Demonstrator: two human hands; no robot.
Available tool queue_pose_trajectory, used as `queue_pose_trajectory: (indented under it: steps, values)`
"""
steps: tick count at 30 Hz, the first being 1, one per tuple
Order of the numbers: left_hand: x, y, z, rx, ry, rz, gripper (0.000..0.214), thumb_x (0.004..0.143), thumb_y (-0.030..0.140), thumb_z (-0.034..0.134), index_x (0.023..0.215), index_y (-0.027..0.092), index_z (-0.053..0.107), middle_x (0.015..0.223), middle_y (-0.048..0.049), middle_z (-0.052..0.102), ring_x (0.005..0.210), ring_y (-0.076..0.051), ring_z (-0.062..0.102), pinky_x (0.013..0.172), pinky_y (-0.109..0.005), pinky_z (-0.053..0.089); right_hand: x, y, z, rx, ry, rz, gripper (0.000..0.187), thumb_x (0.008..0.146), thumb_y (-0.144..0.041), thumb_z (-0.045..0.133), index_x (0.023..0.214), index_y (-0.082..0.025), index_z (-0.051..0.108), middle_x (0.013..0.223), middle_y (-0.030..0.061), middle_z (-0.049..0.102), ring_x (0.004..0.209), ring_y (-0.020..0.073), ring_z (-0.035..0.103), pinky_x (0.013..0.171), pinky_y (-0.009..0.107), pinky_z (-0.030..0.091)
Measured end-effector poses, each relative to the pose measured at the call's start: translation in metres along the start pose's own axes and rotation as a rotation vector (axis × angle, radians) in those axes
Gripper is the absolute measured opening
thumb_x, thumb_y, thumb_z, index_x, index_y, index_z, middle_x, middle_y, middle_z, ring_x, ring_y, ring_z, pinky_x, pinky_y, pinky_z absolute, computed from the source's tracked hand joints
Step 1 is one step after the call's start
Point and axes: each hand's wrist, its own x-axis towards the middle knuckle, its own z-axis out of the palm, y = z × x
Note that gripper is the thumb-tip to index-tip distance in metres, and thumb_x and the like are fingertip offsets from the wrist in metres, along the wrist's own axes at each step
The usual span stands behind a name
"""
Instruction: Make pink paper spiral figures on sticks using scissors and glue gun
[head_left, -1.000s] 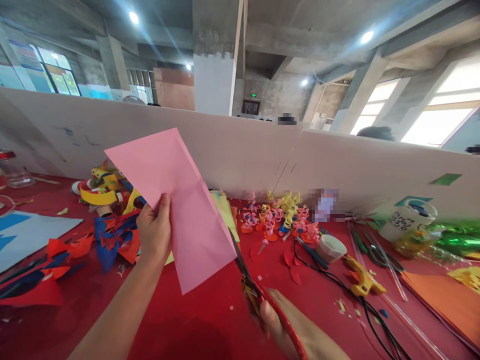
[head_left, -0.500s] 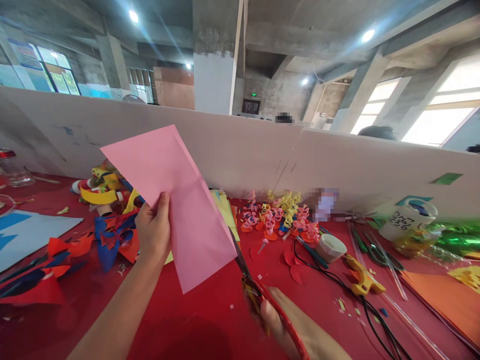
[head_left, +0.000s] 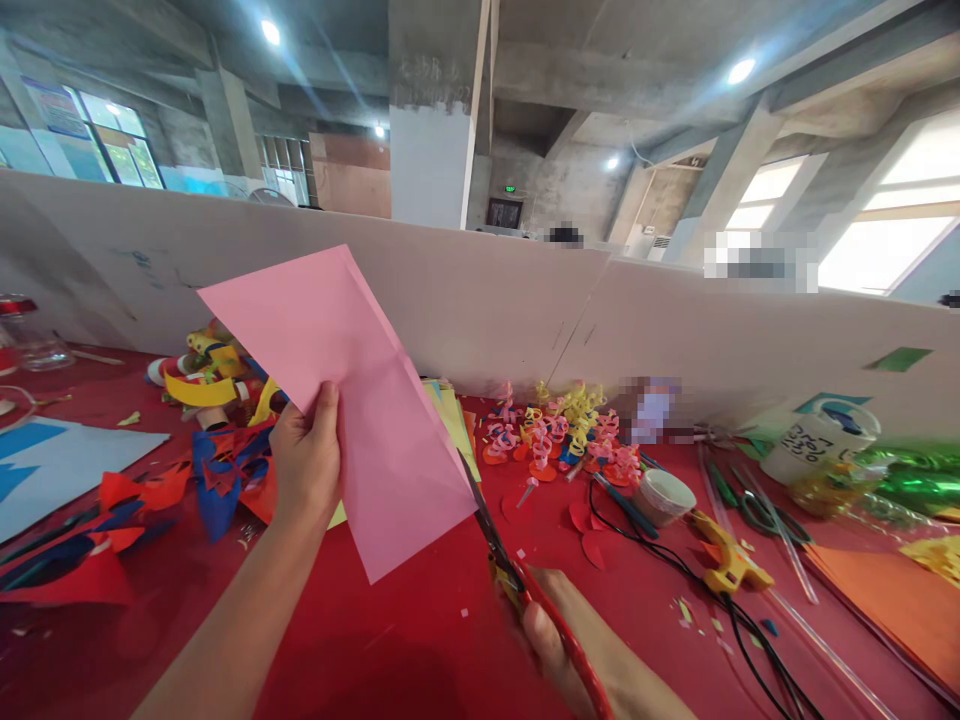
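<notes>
My left hand (head_left: 306, 460) pinches a folded pink paper sheet (head_left: 352, 390) by its left edge and holds it up over the red table (head_left: 420, 650). My right hand (head_left: 570, 650) grips red-handled scissors (head_left: 517, 580), low in the frame. The dark blades point up and left and meet the sheet's right lower edge. Part of my right hand is cut off by the bottom of the frame.
Cut red, blue and yellow paper scraps (head_left: 217, 460) lie at the left. Small curled paper pieces (head_left: 559, 435) sit behind the scissors. A tape roll (head_left: 661, 495), a yellow glue gun (head_left: 727, 562) with black cord, orange sheets (head_left: 892, 595) and a plastic cup (head_left: 814, 445) are at the right. A grey partition (head_left: 675, 330) closes the back.
The pink sheet and my left hand have risen slightly. The scissors stay at the sheet's lower right edge.
</notes>
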Motion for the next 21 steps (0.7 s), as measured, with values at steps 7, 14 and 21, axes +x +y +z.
queue_pose_trajectory:
  steps: [7,14,21]
  values:
    - [0.000,0.000,0.001,-0.053,0.001,-0.002,0.027,0.075,0.040,0.064,0.092,0.020,0.067,0.101,-0.0053,0.069,0.098,-0.023,0.061,0.083,-0.031,0.048,0.007,0.006,0.001,0.061,-0.054,-0.091,0.061,0.078,-0.076,0.013,0.063,-0.020,0.029,0.058,-0.0036,0.031,0.051,0.0086,0.026,0.045,0.022,0.023]
    - [0.001,0.002,0.001,-0.067,-0.005,0.013,0.024,0.076,0.039,0.064,0.092,0.021,0.068,0.103,-0.0046,0.068,0.102,-0.023,0.060,0.086,-0.030,0.048,0.012,0.011,0.004,0.106,-0.004,-0.083,0.061,0.075,-0.079,0.022,0.060,-0.020,0.026,0.056,-0.0052,0.022,0.052,0.0079,0.021,0.045,0.024,0.015]
    - [0.000,-0.001,0.004,-0.160,0.002,-0.030,0.026,0.075,0.039,0.065,0.091,0.019,0.068,0.102,-0.0062,0.069,0.101,-0.023,0.061,0.086,-0.032,0.049,0.009,0.023,0.007,0.062,0.007,-0.020,0.063,0.075,-0.080,0.020,0.058,-0.020,0.030,0.052,-0.0052,0.026,0.047,0.0075,0.024,0.043,0.023,0.019]
